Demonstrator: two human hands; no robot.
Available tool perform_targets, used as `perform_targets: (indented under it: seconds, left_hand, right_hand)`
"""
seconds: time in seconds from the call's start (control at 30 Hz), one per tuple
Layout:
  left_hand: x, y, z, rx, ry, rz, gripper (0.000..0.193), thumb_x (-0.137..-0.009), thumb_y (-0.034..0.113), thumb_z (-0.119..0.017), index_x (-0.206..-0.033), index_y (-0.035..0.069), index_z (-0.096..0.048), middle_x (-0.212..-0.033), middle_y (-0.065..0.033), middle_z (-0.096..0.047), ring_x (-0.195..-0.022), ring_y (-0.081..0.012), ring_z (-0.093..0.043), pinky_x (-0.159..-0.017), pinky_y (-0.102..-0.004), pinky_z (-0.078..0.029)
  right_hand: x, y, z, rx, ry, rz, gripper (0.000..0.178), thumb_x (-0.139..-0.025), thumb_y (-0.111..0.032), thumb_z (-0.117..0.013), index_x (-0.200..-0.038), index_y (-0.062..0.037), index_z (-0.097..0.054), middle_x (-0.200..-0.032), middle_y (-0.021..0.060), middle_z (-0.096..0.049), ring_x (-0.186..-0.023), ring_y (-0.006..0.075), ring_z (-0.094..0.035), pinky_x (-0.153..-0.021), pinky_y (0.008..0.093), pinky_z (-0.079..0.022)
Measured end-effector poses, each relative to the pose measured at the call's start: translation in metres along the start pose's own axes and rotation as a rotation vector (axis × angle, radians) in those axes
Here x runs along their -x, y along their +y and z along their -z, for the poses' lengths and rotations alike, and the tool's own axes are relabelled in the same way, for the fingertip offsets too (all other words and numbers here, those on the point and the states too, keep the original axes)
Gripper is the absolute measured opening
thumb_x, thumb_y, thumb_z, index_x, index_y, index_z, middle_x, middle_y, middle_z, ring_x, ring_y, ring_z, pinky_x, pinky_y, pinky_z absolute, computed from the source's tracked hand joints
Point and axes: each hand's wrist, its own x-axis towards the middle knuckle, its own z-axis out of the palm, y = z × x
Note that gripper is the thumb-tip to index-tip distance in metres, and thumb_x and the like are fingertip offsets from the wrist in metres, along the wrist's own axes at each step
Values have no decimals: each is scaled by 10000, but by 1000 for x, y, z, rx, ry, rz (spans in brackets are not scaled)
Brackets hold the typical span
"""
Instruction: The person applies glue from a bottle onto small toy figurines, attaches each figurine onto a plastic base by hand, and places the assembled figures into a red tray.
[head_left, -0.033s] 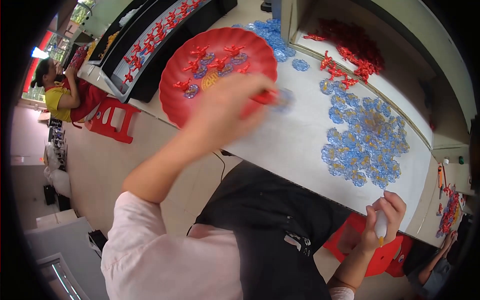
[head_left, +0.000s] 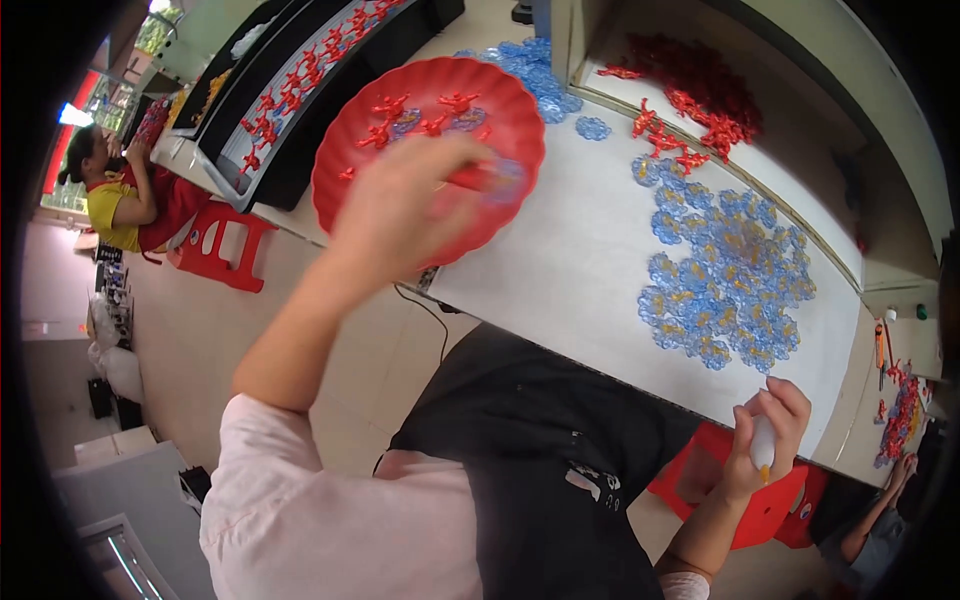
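Observation:
My left hand, blurred by motion, is over a red scalloped plate. Its fingers are closed on a small red figure with a clear blue base. On the plate stand several red figures, some on blue flower-shaped bases. At the table's front edge my right hand is wrapped round a small white squeeze bottle with an orange-yellow tip pointing down. Beyond that hand lies a spread of clear blue flower-shaped pieces with yellowish middles.
A pile of red figures lies in the shelf at the back right. More blue pieces are heaped behind the plate. Black trays with red figures stand at left. A red stool and other people are at both sides.
My left hand has moved left and slightly upward, carrying the red figure from beside the plate's right rim to over the plate. My right hand has barely moved.

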Motion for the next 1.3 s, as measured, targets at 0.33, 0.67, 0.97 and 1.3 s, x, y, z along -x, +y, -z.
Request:
perform_targets:
  seconds: [0.33,0.67,0.97,1.3]
  left_hand:
    - [-42,-16,-7,-387,-117,-74,313,-665,10,-567,-971,54,-517,-893,-93,-554,-868,-251,-505,-747,-331,-390]
    - [-206,4,-171,-504,-190,-841,226,-708,80,-563,-932,111,-553,-970,-57,-473,-861,-222,-512,-749,-324,-426]
    - [-162,77,-143,300,-204,-152,173,-800,153,-552,-934,44,-545,-834,-44,-565,-740,-115,-555,-674,-230,-423]
    - [-39,165,-204,1598,-684,602,214,-763,66,-579,-958,-7,-526,-863,-60,-554,-807,-142,-549,-726,-256,-435]
  right_hand:
    - [11,55,17,-127,29,-161,368,-631,49,-634,-972,-20,-515,-960,110,-451,-553,95,-423,-548,222,-370]
    - [35,84,38,-271,168,-326,501,-645,79,-538,-1074,-60,-321,-1037,143,-404,-592,115,-476,-648,258,-385]
    - [41,114,58,-410,109,-335,393,-663,21,-497,-1042,-14,-398,-987,129,-380,-755,199,-507,-704,303,-409]
    - [50,97,55,-703,522,-407,357,-680,-141,-654,-942,-30,-439,-855,96,-447,-688,169,-510,-567,273,-458]
